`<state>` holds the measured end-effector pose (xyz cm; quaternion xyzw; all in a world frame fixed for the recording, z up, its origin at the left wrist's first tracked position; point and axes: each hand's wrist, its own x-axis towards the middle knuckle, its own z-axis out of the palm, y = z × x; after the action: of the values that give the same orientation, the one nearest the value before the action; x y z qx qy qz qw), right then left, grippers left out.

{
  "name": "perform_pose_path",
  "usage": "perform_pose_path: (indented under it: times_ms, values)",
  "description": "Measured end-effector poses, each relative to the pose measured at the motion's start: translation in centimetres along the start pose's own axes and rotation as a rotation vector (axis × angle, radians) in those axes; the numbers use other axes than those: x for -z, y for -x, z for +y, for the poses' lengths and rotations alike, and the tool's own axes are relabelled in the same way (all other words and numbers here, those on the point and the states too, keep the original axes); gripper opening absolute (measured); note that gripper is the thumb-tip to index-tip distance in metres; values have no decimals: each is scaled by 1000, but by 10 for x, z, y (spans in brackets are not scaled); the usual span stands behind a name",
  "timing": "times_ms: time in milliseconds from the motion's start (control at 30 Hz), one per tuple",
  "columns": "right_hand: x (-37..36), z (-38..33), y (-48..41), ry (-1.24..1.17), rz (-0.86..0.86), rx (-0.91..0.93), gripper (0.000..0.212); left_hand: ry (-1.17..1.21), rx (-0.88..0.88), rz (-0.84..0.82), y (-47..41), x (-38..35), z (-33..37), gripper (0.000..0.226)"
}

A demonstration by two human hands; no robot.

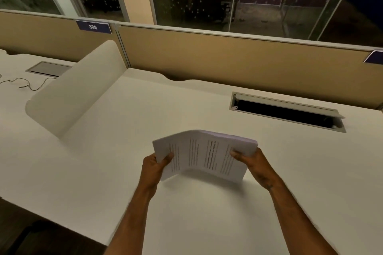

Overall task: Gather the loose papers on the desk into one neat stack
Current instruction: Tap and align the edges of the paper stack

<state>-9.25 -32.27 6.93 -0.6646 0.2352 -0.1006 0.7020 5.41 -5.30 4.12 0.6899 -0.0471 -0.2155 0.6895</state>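
A bundle of printed white papers [204, 155] is held above the white desk [207, 209], bowed upward in the middle, its lower edge just over the surface. My left hand [154, 168] grips the bundle's left side with the thumb on top. My right hand [251, 161] grips its right side the same way. The sheets lie together with their edges roughly aligned. I see no other loose sheets on the desk.
An open cable hatch [287, 112] is cut into the desk at the back right. A curved white divider [75, 91] stands at the left, with a cable [22, 84] on the neighbouring desk beyond it. A beige partition [228, 58] closes the back.
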Motion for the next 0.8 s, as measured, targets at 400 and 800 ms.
perform_pose_path:
  times_ms: [400, 800]
  values:
    - [-3, 18, 3, -10, 6, -58, 24, -64, 43, 67, 6, -5, -16, 8]
    - [-13, 5, 7, -229, -47, -62, 136, 428, 28, 131, 4, -19, 38, 35]
